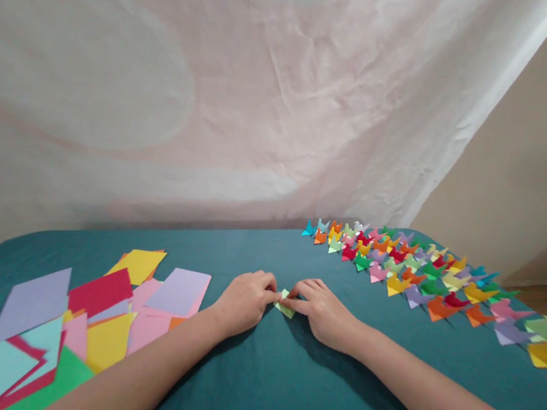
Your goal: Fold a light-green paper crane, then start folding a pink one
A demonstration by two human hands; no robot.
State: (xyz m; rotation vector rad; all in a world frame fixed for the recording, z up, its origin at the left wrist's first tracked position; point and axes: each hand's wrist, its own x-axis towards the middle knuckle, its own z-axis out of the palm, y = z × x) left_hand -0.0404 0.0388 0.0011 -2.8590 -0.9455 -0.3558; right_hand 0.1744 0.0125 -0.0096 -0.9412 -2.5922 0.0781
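Crease the small pale green paper [284, 310] evenly and firmly, mid-width on the teal cloth [239, 389] and well in from its far edge, with fingers of the left hand [246, 302] and right hand [325, 314] pinched narrow on opposite sides against slipping.

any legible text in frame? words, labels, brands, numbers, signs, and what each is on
None: no readable text anywhere.
Pale green paper between the left hand and right hand: no marks I can make out.
Loose colored sheets: plain.
Folded paper birds: none seen; the far ones are too small to rule out fine print.
Hanging cloth: faint curved shapes, no lettering.
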